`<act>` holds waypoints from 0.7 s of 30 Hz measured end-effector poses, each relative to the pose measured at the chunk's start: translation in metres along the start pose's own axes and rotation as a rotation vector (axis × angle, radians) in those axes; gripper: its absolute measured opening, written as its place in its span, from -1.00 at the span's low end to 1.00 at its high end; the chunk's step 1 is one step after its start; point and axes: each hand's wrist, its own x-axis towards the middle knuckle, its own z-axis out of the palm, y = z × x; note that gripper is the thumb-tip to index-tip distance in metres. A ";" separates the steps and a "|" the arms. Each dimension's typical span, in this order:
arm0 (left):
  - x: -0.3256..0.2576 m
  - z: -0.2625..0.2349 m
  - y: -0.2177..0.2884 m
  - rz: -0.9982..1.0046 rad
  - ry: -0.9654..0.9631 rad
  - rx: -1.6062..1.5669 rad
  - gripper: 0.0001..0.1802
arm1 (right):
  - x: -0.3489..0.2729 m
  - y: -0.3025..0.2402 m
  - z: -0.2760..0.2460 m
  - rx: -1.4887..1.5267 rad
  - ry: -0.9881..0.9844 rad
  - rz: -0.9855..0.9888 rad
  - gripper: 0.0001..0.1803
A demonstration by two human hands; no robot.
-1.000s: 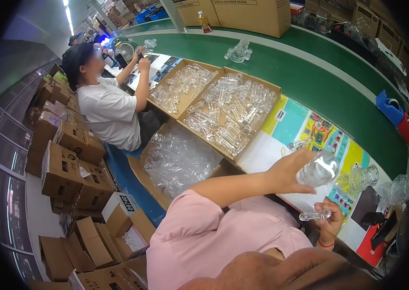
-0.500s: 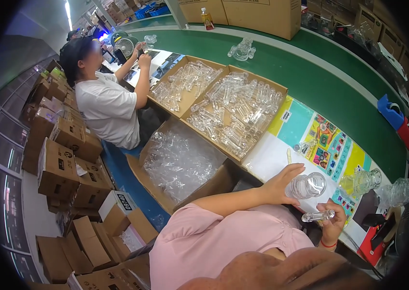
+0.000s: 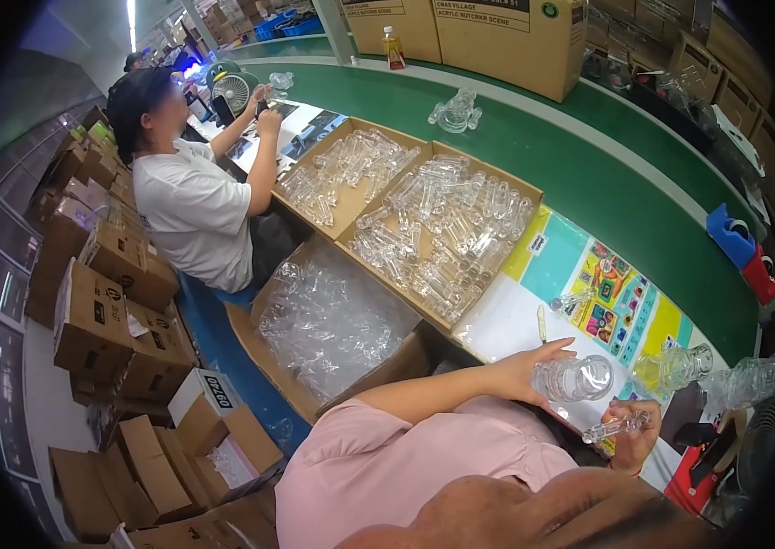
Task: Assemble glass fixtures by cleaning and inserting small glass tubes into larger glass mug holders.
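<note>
My left hand [image 3: 523, 373] is closed around the side of a clear, stepped, round plastic body [image 3: 580, 379]. Just to its right, my right hand [image 3: 640, 434] pinches a small clear plastic tube-shaped piece [image 3: 614, 426], held slantwise and apart from the body. Beyond my hands, a similar small clear piece [image 3: 570, 302] lies on the colourful printed sheet [image 3: 609, 291]. A clear stepped piece [image 3: 676, 366] rests at the sheet's right end, and a clear wrapped item [image 3: 753, 380] is beside it.
Two shallow cardboard trays [image 3: 344, 240] hold many clear pieces. Below them, an open carton [image 3: 246, 331] contains clear plastic bags. A co-worker [image 3: 193, 197] sits at the far left. An assembled clear figure [image 3: 456, 112] stands on the green bench [image 3: 534, 128]; a tape dispenser [image 3: 731, 233] sits right.
The small piece in my right hand has turned and now slants up to the right. My left hand keeps its hold on the round body. The whole view has shifted slightly.
</note>
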 end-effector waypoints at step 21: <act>0.002 0.003 -0.009 0.049 0.068 0.173 -0.09 | -0.002 0.010 0.001 0.000 -0.038 -0.022 -0.52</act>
